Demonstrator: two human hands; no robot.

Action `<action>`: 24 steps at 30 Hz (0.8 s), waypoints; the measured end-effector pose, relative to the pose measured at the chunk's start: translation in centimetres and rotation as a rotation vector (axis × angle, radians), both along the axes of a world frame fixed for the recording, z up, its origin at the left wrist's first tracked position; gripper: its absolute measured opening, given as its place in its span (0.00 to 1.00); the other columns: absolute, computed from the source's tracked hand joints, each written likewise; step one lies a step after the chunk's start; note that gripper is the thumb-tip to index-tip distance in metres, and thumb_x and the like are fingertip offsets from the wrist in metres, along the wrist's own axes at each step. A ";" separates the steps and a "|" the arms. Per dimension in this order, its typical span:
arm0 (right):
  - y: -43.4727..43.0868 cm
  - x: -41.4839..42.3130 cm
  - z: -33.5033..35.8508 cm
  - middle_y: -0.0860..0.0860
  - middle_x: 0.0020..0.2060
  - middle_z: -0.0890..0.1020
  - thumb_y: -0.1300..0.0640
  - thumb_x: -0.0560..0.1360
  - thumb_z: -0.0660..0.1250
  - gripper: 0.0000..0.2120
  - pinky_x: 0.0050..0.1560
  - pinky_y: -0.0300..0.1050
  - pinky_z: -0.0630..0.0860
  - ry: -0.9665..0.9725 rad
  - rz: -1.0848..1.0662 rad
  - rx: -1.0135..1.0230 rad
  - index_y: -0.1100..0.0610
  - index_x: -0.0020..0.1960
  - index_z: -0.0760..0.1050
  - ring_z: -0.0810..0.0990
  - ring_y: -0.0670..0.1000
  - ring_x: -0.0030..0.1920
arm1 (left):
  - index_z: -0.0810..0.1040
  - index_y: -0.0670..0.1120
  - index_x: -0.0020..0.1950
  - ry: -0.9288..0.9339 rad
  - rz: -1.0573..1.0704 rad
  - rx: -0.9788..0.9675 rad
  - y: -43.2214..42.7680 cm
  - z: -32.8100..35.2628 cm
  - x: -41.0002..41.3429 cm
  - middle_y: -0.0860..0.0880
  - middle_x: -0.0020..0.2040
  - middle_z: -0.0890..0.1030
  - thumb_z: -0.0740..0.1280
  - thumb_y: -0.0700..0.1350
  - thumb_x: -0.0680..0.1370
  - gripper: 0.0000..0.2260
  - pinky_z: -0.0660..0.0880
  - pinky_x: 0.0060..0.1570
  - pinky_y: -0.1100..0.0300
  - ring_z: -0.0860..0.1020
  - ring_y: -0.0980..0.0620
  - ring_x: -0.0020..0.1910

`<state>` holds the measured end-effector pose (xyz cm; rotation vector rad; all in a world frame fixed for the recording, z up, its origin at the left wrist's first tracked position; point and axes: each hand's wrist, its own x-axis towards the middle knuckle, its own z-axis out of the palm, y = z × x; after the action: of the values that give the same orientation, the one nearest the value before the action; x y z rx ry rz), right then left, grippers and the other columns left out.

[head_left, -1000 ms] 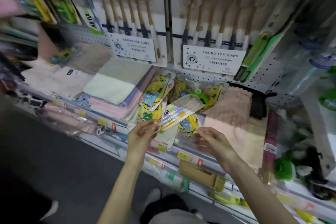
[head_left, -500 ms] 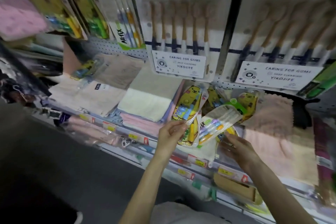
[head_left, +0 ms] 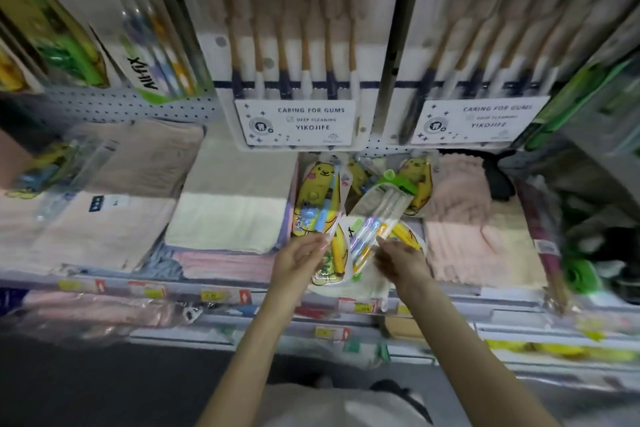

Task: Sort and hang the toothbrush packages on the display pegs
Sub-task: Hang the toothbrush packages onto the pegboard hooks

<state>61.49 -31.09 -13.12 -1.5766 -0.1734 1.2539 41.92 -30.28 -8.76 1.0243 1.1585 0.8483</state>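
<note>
Left hand (head_left: pixel 300 262) pinches a yellow cartoon-bear toothbrush package (head_left: pixel 317 196). Right hand (head_left: pixel 403 262), blurred, touches a clear green-topped pack of pastel toothbrushes (head_left: pixel 379 215), grip unclear. Both packs sit between folded towels (head_left: pixel 228 215) on the shelf (head_left: pixel 214 295).

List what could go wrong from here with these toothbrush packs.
1. The left hand pinches the yellow pack only at its bottom edge, so that thin grip may slip.
2. The clear pack lies across other loose packs beside the right hand. Lifting it could drag some off the shelf front.
</note>
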 end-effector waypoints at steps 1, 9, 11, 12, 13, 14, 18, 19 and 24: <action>0.1 -0.2 0.0 0.58 0.34 0.74 0.62 0.73 0.73 0.08 0.37 0.44 0.73 0.003 -0.011 0.006 0.63 0.41 0.75 0.73 0.53 0.33 | 0.80 0.47 0.58 -0.006 -0.006 -0.003 -0.1 -0.1 -0.2 0.50 0.55 0.83 0.69 0.47 0.75 0.12 0.77 0.58 0.56 0.81 0.53 0.56; 1.6 -1.4 0.6 0.49 0.22 0.72 0.62 0.72 0.74 0.17 0.26 0.38 0.70 0.037 -0.049 0.014 0.57 0.32 0.67 0.70 0.47 0.23 | 0.80 0.48 0.59 -0.012 -0.056 -0.016 0.5 -0.4 -1.5 0.51 0.55 0.83 0.68 0.47 0.76 0.12 0.78 0.57 0.54 0.81 0.53 0.55; 2.2 -1.8 0.8 0.47 0.20 0.66 0.60 0.73 0.74 0.21 0.22 0.35 0.63 -0.003 -0.008 0.002 0.55 0.30 0.63 0.63 0.47 0.21 | 0.80 0.47 0.59 -0.013 -0.052 -0.006 0.8 -0.5 -1.8 0.52 0.55 0.84 0.68 0.47 0.76 0.12 0.78 0.57 0.54 0.81 0.54 0.55; 2.5 -1.9 0.8 0.47 0.19 0.66 0.60 0.73 0.74 0.21 0.21 0.34 0.61 -0.020 -0.003 -0.012 0.54 0.30 0.63 0.63 0.46 0.20 | 0.80 0.46 0.59 -0.024 -0.046 -0.006 0.9 -0.4 -1.9 0.51 0.54 0.84 0.68 0.46 0.76 0.12 0.78 0.56 0.55 0.81 0.54 0.55; 2.8 -2.1 0.9 0.47 0.19 0.67 0.60 0.73 0.74 0.20 0.20 0.34 0.62 -0.030 -0.011 -0.021 0.55 0.31 0.64 0.64 0.45 0.19 | 0.80 0.46 0.58 -0.036 -0.041 -0.008 1.0 -0.3 -2.1 0.51 0.54 0.84 0.68 0.46 0.77 0.12 0.78 0.55 0.55 0.81 0.54 0.55; 3.2 -2.2 1.0 0.47 0.20 0.69 0.61 0.73 0.73 0.18 0.21 0.34 0.64 -0.035 -0.023 -0.025 0.55 0.33 0.65 0.66 0.44 0.18 | 0.80 0.45 0.58 -0.046 -0.039 -0.013 1.1 -0.3 -2.2 0.51 0.54 0.84 0.68 0.45 0.77 0.12 0.79 0.55 0.56 0.81 0.54 0.55; 4.2 -3.0 0.8 0.53 0.31 0.76 0.62 0.72 0.74 0.14 0.23 0.37 0.71 -0.058 -0.016 -0.037 0.58 0.43 0.67 0.73 0.49 0.28 | 0.80 0.45 0.59 -0.052 -0.050 -0.019 1.2 -0.1 -2.4 0.51 0.55 0.84 0.67 0.46 0.77 0.12 0.78 0.55 0.57 0.81 0.54 0.55; 4.4 -3.1 0.7 0.53 0.32 0.76 0.63 0.72 0.74 0.14 0.21 0.35 0.69 -0.091 -0.003 -0.044 0.58 0.45 0.67 0.73 0.49 0.28 | 0.80 0.45 0.59 -0.057 -0.046 -0.027 1.2 -0.1 -2.4 0.51 0.55 0.84 0.68 0.46 0.76 0.12 0.78 0.56 0.56 0.81 0.54 0.56; 4.4 -2.4 -0.4 0.54 0.36 0.78 0.65 0.72 0.73 0.12 0.26 0.39 0.70 -0.224 -0.007 -0.052 0.57 0.48 0.71 0.74 0.50 0.30 | 0.80 0.43 0.59 -0.089 -0.042 -0.052 1.2 0.1 -2.2 0.48 0.55 0.84 0.69 0.49 0.73 0.17 0.77 0.58 0.52 0.81 0.51 0.56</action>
<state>59.07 -26.69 -13.54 -1.7598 -0.2792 1.0816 39.72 -29.10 -8.68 0.9559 1.0751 0.8186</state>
